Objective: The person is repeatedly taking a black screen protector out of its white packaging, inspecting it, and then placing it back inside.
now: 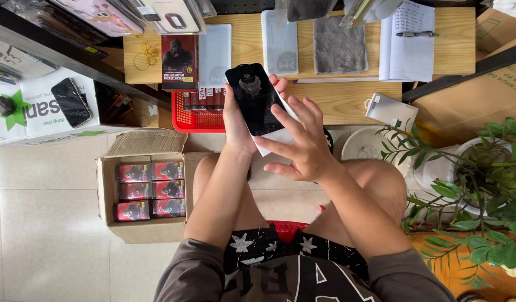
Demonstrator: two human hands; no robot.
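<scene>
Above the seated person's knees, the left hand point(237, 120) clasped a black phone point(254, 99) by its edges, white backing sheet point(272, 140) beneath, while the right hand point(302, 142), fingers spread, held nothing; light fingertip contact would likely suit.

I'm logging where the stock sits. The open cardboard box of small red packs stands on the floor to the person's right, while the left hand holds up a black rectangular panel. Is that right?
Not quite. In the head view the cardboard box of red packs stands on the floor to the person's left, not right. The rest holds: the left hand holds up the black rectangular panel, and the right hand touches its lower edge.
</scene>
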